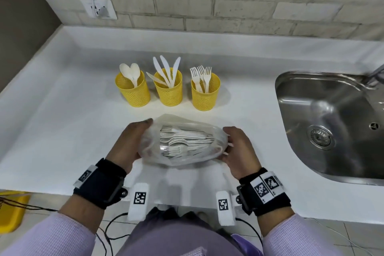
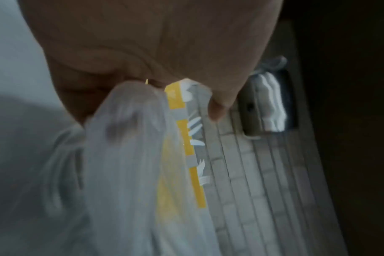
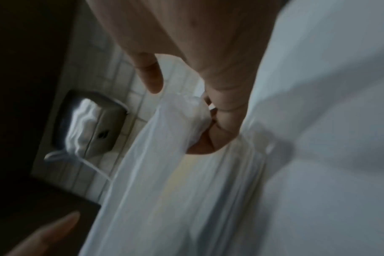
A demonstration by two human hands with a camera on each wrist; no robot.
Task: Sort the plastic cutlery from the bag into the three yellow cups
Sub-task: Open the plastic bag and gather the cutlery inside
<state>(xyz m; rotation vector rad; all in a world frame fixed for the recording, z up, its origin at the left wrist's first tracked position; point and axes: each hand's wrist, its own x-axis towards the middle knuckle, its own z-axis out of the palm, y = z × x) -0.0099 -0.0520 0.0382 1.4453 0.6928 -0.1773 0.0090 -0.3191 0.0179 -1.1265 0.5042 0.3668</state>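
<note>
A clear plastic bag (image 1: 182, 143) full of white plastic cutlery lies on the white counter (image 1: 62, 122) in front of me. My left hand (image 1: 133, 143) grips its left end and my right hand (image 1: 236, 147) grips its right end. In the wrist views the bag film (image 2: 125, 155) (image 3: 175, 173) bunches under curled fingers. Behind the bag stand three yellow mesh cups: the left cup (image 1: 134, 91) holds spoons, the middle cup (image 1: 169, 90) holds knives, the right cup (image 1: 204, 93) holds forks.
A steel sink (image 1: 332, 127) is set into the counter at the right. A brick-tile wall with a socket and plug (image 1: 99, 9) runs behind. A yellow object (image 1: 12, 212) and cables lie on the floor at the lower left.
</note>
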